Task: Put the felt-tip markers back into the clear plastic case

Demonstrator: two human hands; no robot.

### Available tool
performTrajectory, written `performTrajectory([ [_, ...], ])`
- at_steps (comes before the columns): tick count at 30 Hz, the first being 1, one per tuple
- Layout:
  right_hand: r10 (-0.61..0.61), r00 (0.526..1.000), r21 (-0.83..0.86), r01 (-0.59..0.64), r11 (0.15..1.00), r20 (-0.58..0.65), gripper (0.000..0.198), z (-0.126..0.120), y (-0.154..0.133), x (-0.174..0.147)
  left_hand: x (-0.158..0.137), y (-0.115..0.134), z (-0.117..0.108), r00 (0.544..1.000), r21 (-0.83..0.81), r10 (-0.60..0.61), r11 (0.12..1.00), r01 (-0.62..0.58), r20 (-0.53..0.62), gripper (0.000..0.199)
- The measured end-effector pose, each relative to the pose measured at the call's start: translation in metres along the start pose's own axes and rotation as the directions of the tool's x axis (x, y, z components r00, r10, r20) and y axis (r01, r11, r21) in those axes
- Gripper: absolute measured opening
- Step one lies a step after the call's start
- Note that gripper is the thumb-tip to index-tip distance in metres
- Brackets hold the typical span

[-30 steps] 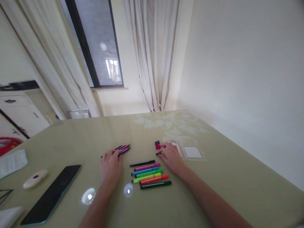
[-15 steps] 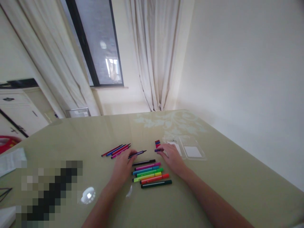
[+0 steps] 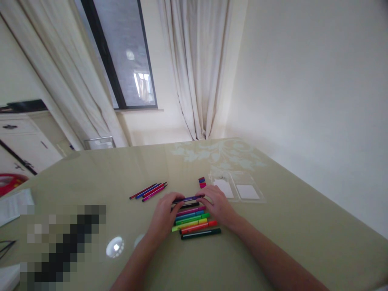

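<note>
Between my two hands lies a purple felt-tip marker [image 3: 188, 199], roughly level. My left hand [image 3: 165, 209] pinches its rear end between thumb and fingers. At the tip end, the fingers of my right hand [image 3: 217, 203] grip its purple cap; whether it is fully seated I cannot tell. Just below the hands is a row of capped markers, from a black marker [image 3: 191, 205] through pink, blue, green, yellow and orange to a dark green marker [image 3: 201, 233]. Several uncapped markers [image 3: 153, 191] lie at the left, tips pointing right. Loose red and blue caps [image 3: 202, 182] sit beyond my right hand.
An open clear plastic case [image 3: 262, 195] with white inserts lies right of the caps. A round shiny glass-like object [image 3: 114, 247] is at the table's near left. Papers [image 3: 15, 206] lie at the left edge. A wall [image 3: 318, 121] borders the table's right side.
My left hand has moved right with the purple marker, bringing its tip to the cap in my right hand. The marker and cap were apart before and now meet.
</note>
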State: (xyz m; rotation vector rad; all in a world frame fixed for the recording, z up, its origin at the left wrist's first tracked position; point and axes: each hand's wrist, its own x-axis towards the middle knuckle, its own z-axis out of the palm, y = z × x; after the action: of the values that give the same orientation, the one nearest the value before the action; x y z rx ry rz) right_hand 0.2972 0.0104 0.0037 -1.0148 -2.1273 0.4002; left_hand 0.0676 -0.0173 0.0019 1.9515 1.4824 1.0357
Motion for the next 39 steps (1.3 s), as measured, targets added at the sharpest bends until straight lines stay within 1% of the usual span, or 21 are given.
performTrajectory([
  [4,0.077,0.997,0.132,-0.073,0.989,-0.03,0.013,-0.001,-0.002,0.0,-0.002,0.003,0.0,0.999,-0.03,0.03,0.999,-0.031,-0.036,0.02],
  [7,0.125,0.992,0.227,-0.121,0.966,-0.004,0.011,-0.001,-0.005,0.0,-0.005,0.003,0.001,0.997,-0.049,0.033,0.998,-0.036,-0.067,0.019],
  [11,0.131,0.991,0.221,-0.129,0.967,0.004,0.013,-0.002,-0.006,0.001,-0.005,0.004,0.005,0.997,-0.069,0.032,0.997,-0.037,-0.075,0.018],
  [13,0.121,0.993,0.174,-0.118,0.978,-0.005,0.013,-0.004,-0.003,0.001,-0.003,0.005,0.006,0.998,-0.061,0.025,0.998,-0.029,-0.063,0.018],
  [15,0.104,0.994,0.086,-0.102,0.991,-0.021,0.014,-0.006,0.003,0.001,0.0,0.004,0.006,0.999,-0.034,0.007,0.999,-0.009,-0.052,0.02],
  [17,0.092,0.995,-0.049,-0.094,0.994,-0.044,0.017,-0.007,0.01,0.001,0.002,0.001,0.004,0.999,0.002,-0.014,1.0,0.015,-0.049,0.021],
  [19,0.094,0.994,-0.195,-0.104,0.975,-0.061,0.021,-0.008,0.018,0.001,0.002,-0.003,0.0,0.999,0.041,-0.03,0.999,0.032,-0.031,0.022],
  [21,0.103,0.993,-0.3,-0.114,0.947,-0.051,0.024,-0.008,0.023,0.0,0.003,-0.007,-0.003,0.999,0.067,-0.025,0.998,0.023,0.034,0.024],
  [23,0.102,0.995,-0.35,-0.102,0.931,-0.021,0.026,-0.006,0.024,0.0,0.003,-0.011,-0.006,0.994,0.062,-0.002,0.998,-0.005,0.107,0.03],
  [24,0.096,0.995,-0.363,-0.091,0.927,-0.003,0.028,-0.004,0.023,-0.001,0.004,-0.014,-0.007,0.993,0.055,0.01,0.998,-0.016,0.119,0.033],
  [25,0.09,0.996,-0.374,-0.079,0.924,0.011,0.029,-0.003,0.023,-0.001,0.005,-0.018,-0.009,0.995,0.054,0.015,0.998,-0.021,0.098,0.034],
  [27,0.084,0.996,-0.395,-0.068,0.916,0.024,0.031,-0.001,0.022,-0.002,0.007,-0.029,-0.013,1.0,0.108,0.004,0.994,-0.001,-0.029,0.035],
  [29,0.094,0.995,-0.415,-0.075,0.907,0.027,0.033,0.0,0.023,-0.002,0.008,-0.041,-0.019,0.979,0.245,-0.02,0.967,0.071,-0.203,0.036],
  [30,0.102,0.994,-0.422,-0.079,0.903,0.032,0.033,0.0,0.024,-0.002,0.008,-0.047,-0.023,0.962,0.328,-0.035,0.936,0.127,-0.27,0.038],
  [31,0.107,0.994,-0.428,-0.082,0.9,0.036,0.033,0.0,0.025,-0.002,0.007,-0.051,-0.027,0.949,0.404,-0.053,0.896,0.183,-0.312,0.039],
  [32,0.11,0.993,-0.433,-0.083,0.898,0.037,0.033,0.001,0.026,-0.002,0.006,-0.054,-0.03,0.94,0.465,-0.072,0.855,0.23,-0.333,0.04],
  [34,0.106,0.994,-0.444,-0.081,0.893,0.031,0.03,0.0,0.026,-0.001,0.003,-0.056,-0.035,0.936,0.541,-0.105,0.792,0.283,-0.335,0.038],
  [36,0.107,0.994,-0.459,-0.083,0.884,0.027,0.024,0.0,0.026,-0.001,0.001,-0.053,-0.037,0.942,0.576,-0.124,0.764,0.291,-0.311,0.034],
  [39,0.127,0.991,-0.47,-0.096,0.878,0.035,0.013,-0.001,0.025,-0.001,0.001,-0.047,-0.036,0.951,0.593,-0.13,0.756,0.278,-0.28,0.026],
])
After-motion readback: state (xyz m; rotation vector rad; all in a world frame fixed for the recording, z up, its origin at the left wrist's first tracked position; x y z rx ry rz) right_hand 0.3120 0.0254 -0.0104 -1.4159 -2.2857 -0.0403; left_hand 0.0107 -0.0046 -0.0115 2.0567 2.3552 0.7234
